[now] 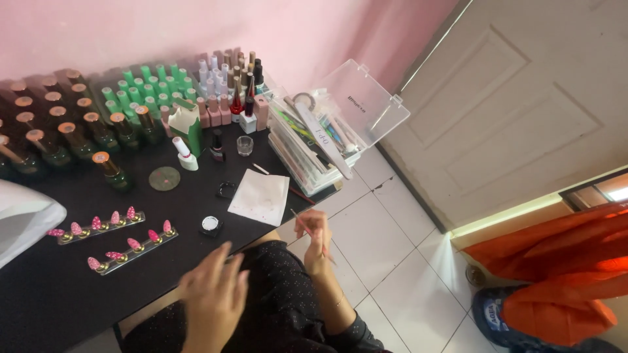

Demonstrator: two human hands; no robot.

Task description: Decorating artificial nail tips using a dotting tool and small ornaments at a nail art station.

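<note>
Right hand (315, 238), lower centre of the frame, pinches a thin brush (309, 230) between closed fingers; I read its long axis as a diagonal, tip toward the upper left, handle end trailing down to the lower right past the wrist. Left hand (212, 294) hovers low in the frame with fingers spread wide, holding nothing, blurred by motion. Brush tip points at the white paper sheet (259, 196), which lies just up and left of the right hand on the black table (52, 301), near the table's edge. I judge the right hand the nearer of the two to that sheet; the left sits further down, over the lap. Left of the sheet: a small round pot (210, 225) with a pale lid, and a small dark square piece (226, 189) above it. Two gold strips of pink nail tips (114, 238) lie at centre left, their long axes sloping slightly up to the right, well apart from the brush, closer to the left hand. Rows of polish bottles (137, 98) fill the upper left against the pink wall. A clear plastic box (327, 134), lid open, holds files and tools at upper centre. Orange cloth (562, 268) at lower right, on the tiled floor.
</note>
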